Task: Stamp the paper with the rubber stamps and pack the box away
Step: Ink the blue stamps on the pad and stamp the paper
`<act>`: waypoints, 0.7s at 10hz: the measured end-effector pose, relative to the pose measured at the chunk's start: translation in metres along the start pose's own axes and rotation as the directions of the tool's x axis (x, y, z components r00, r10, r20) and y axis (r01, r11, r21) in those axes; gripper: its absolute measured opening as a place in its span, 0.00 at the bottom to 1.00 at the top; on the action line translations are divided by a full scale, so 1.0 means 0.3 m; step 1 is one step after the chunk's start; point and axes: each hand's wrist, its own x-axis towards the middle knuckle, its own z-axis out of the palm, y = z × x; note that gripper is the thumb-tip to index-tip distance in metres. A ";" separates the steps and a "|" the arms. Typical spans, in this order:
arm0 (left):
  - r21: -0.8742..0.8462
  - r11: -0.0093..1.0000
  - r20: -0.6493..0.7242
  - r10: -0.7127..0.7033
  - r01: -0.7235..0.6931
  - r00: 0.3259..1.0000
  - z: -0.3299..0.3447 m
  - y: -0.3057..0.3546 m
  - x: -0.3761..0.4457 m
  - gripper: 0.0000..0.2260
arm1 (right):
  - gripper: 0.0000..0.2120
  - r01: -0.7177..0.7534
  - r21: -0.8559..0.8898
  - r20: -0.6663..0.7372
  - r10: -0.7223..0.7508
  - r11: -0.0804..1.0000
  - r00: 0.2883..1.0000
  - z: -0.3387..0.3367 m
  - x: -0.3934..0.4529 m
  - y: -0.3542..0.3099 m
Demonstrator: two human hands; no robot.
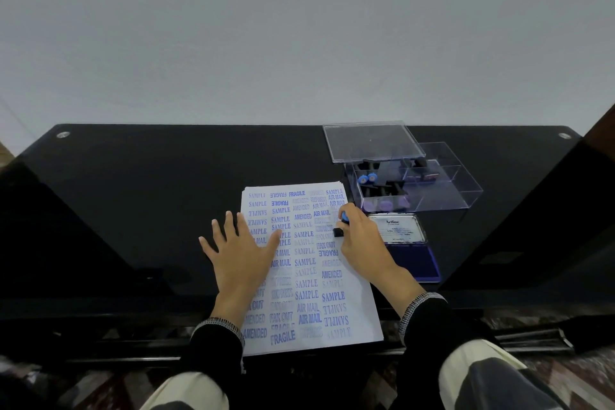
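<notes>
Head view shows your paper nearly full of stamps (left hand spread flat on it), right hand gripping a rubber stamp; beside the paper, the clear box lies unpacked.

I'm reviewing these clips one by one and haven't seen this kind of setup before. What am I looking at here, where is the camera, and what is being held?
There is no machine here. A person wears one wide-angle camera on the head, looking forward and down, so you see their own two hands. On the black table lies a stack of paper covered in blue stamped words such as SAMPLE and AIR MAIL. The left hand lies flat on the paper, fingers spread. The right hand grips a rubber stamp with a blue-topped handle, at the paper's right side. Right of it sits an open ink pad, and behind that a clear plastic box with its lid up, holding more stamps.
</notes>
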 end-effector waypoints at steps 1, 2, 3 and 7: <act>0.002 1.000 0.007 -0.002 0.002 1.000 0.001 0.000 0.001 0.43 | 0.14 -0.012 0.002 0.007 0.012 1.000 1.000 0.000 0.003 0.002; 0.007 1.000 0.008 -0.001 0.001 1.000 0.001 -0.001 0.002 0.43 | 0.14 -0.017 -0.001 0.009 0.017 1.000 1.000 0.001 0.007 0.003; 0.004 1.000 0.003 -0.001 0.001 1.000 0.002 -0.001 0.000 0.43 | 0.14 -0.014 0.003 0.006 0.014 1.000 1.000 0.000 0.005 0.001; 0.010 1.000 -0.008 0.003 -0.003 1.000 0.007 -0.003 0.003 0.43 | 0.11 0.001 0.011 -0.019 -0.001 1.000 1.000 0.007 0.002 0.011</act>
